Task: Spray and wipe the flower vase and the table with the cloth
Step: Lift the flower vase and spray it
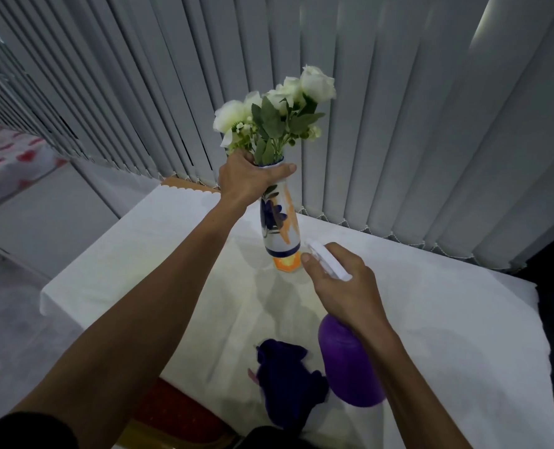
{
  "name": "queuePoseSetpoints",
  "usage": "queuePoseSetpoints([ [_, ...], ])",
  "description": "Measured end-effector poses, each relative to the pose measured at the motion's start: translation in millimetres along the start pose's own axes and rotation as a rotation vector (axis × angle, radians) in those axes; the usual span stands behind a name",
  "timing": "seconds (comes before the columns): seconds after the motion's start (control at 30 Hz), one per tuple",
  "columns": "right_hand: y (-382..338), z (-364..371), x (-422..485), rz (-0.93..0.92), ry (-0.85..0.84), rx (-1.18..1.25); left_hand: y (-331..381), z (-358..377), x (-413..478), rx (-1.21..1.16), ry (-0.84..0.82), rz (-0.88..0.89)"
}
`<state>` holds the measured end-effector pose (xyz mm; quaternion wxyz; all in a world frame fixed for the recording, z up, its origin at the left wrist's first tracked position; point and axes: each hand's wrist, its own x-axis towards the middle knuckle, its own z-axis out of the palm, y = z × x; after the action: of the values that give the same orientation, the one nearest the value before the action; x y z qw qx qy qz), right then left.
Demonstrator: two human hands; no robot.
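My left hand point(248, 178) is wrapped tight around the neck of the vase point(280, 226), arm reaching out straight. The vase stands tilted on the worktop point(133, 254). My right hand point(340, 283) grips the purple spray bottle point(350, 367), its white nozzle close to the vase's bottom. The dark cloth point(287, 380) lies beside the bottle.

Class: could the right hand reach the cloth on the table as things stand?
Probably not yet: the right hand is shut on the spray bottle, so its grip is taken. The cloth lies uncovered beside the bottle, so the path looks free.
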<state>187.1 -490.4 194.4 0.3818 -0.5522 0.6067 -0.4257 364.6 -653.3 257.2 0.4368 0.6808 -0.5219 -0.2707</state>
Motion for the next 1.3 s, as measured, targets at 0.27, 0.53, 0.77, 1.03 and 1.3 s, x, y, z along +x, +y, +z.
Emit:
queuePoseSetpoints([
  [0.27, 27, 3, -6, 0.123, -0.035, -0.052, 3, -9, 6, -0.113, -0.012, 0.006],
  [0.53, -4, -9, 22, 0.058, 0.047, 0.079, -6, -12, 7, -0.292, -0.213, 0.029],
  [0.77, 15, -15, 18, 0.154, 0.016, 0.127, -11, -17, 10, -0.506, -0.409, 0.075],
  [1.03, -15, -29, 30, 0.099, 0.019, 0.226, 5, -25, 15, -0.616, -0.699, 0.094],
  [1.3, -6, -25, 18, 0.142, -0.076, 0.235, 5, -34, 12, -0.649, -0.795, 0.074],
])
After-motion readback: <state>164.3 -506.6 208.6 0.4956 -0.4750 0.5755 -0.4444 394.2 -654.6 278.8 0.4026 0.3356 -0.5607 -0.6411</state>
